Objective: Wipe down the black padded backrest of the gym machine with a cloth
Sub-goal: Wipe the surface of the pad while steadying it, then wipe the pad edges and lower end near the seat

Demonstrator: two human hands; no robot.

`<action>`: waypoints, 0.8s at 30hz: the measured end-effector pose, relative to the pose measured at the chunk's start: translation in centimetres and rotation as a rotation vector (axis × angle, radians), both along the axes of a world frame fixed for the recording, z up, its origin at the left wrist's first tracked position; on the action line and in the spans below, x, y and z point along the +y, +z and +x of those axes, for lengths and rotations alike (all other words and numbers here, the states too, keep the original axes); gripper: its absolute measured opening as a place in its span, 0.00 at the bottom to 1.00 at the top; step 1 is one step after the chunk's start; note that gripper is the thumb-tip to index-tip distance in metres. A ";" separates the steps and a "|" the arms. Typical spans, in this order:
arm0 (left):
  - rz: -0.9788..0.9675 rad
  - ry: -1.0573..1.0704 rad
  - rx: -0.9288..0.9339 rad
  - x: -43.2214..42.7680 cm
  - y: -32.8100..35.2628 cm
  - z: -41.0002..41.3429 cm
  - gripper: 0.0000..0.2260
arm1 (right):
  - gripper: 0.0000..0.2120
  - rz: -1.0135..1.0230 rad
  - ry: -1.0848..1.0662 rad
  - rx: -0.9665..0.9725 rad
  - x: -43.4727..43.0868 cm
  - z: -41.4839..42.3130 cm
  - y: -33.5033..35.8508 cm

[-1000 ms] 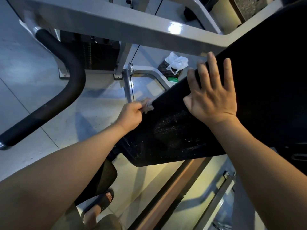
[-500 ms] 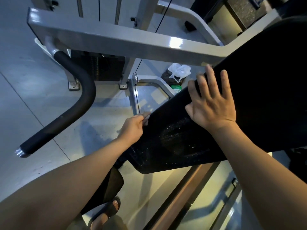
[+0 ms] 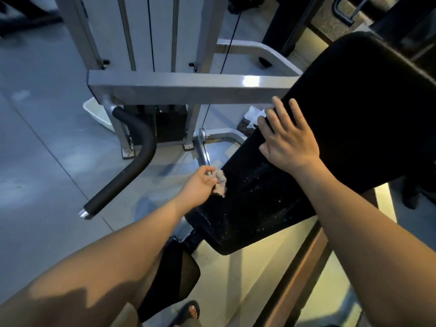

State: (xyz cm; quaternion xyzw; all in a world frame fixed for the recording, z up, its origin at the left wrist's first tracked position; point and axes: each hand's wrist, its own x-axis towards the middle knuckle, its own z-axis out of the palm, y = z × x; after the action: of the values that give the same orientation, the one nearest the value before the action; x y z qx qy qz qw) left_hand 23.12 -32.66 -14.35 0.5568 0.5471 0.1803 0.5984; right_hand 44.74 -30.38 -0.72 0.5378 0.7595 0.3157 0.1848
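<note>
The black padded backrest (image 3: 354, 119) slants from upper right down to the lower middle, with wet specks on its lower part. My left hand (image 3: 199, 186) is closed around a small pale cloth (image 3: 220, 184) and presses it against the pad's left edge. Flat on the pad higher up lies my right hand (image 3: 289, 140), fingers spread over the pad's left rim, holding nothing.
A grey steel crossbeam (image 3: 188, 89) runs just beyond the pad. A black foam-covered handle (image 3: 132, 156) curves down to the left. A weight stack (image 3: 165, 123) stands behind, with a white plastic bag (image 3: 253, 114) on the floor. My sandalled foot (image 3: 188, 311) shows at the bottom.
My left hand with the cloth slid down along the pad's left edge. The view tilted up, showing more of the frame. My right hand stayed on the pad.
</note>
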 end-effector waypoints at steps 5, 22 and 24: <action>0.053 0.054 -0.142 -1.9 4.4 -3.0 0.07 | 0.19 -0.046 -0.072 0.395 -3.0 -3.0 0.1; 0.116 -0.419 -0.048 -6.2 13.8 1.3 0.12 | 0.05 -0.253 -0.630 2.230 -18.4 -0.3 1.5; 0.164 -0.508 -0.016 -7.0 14.2 1.7 0.08 | 0.04 -0.237 -0.722 2.190 -19.2 0.3 2.1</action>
State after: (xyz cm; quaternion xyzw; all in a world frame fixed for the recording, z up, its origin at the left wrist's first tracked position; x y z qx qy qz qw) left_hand 24.82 -39.70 -0.14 0.7215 0.3684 0.0724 0.5817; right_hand 45.07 -49.54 1.39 0.6881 0.3401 -0.4631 -0.4431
